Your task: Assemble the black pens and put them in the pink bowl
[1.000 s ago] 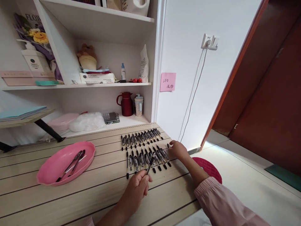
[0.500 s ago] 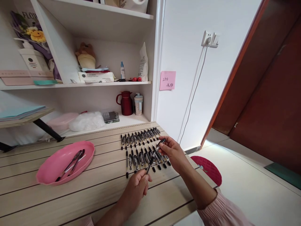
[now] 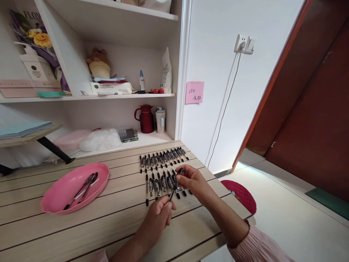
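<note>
1. Left hand: pinching pen, inclined toward one o'clock; I judge this steadies it.
2. Right hand: pinching black cap at the pen's upper end, apparently aligning both.
3. Pen rows: twelve o'clock from my left hand, presumably spaced for easy picking.
4. Change: right hand nearer the pen than half a second ago.

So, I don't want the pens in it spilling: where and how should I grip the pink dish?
Probably by the rim at both narrow ends: left hand from the near left, right hand from the far right. The pink dish is a wide, shallow oval with a raised edge, and pens lie inside, so a level two-handed lift seems safest.
</note>
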The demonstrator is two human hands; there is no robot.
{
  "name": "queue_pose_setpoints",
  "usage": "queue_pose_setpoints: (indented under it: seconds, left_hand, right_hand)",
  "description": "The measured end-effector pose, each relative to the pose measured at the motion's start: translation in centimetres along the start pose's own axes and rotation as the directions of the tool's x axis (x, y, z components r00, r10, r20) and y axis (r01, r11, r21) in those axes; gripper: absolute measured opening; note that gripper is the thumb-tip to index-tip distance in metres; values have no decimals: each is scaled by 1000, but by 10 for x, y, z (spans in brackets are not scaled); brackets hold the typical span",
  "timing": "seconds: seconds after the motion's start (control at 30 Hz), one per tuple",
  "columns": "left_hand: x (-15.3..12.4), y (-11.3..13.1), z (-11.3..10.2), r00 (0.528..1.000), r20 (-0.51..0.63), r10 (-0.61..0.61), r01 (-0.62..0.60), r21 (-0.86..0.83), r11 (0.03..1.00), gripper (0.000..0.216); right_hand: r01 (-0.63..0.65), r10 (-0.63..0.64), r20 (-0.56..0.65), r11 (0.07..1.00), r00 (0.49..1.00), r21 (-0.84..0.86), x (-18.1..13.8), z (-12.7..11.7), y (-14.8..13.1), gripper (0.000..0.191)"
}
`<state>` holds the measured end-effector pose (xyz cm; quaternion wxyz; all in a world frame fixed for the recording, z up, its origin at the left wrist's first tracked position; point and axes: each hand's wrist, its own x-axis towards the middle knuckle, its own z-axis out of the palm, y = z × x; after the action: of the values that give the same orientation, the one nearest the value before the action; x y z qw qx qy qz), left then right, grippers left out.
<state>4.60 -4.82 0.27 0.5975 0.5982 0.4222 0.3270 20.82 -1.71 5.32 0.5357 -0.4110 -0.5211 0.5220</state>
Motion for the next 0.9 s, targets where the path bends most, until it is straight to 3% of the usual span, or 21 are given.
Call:
queue_pose_setpoints:
  seconds: [0.57,0.67,0.77,0.83,0.9]
  left_hand:
    - [-4,7,5,997,-73,-39,36,-43,998,23]
    - [-4,11,3,998,-68,0,-4,-57,998,26]
    - [-3,17,-5,988,-137,75,-82,-47,995,28]
    - [-2,23,-18,960,-236,149,-148,26,989,28]
    - [-3,34,-40,895,-357,268,-210,193,959,27]
  right_hand:
    - [-6,6,-13,999,1000,-35,-4,16,26,31]
    - [-11,7,-36,993,999,-116,-1,0,19,37]
    - [17,-102,-281,957,954,-291,7,-31,13,33]
    - [-28,-184,-379,872,907,-489,12,-54,15,31]
    - [-133,-205,-382,708,901,-693,14,-71,21,30]
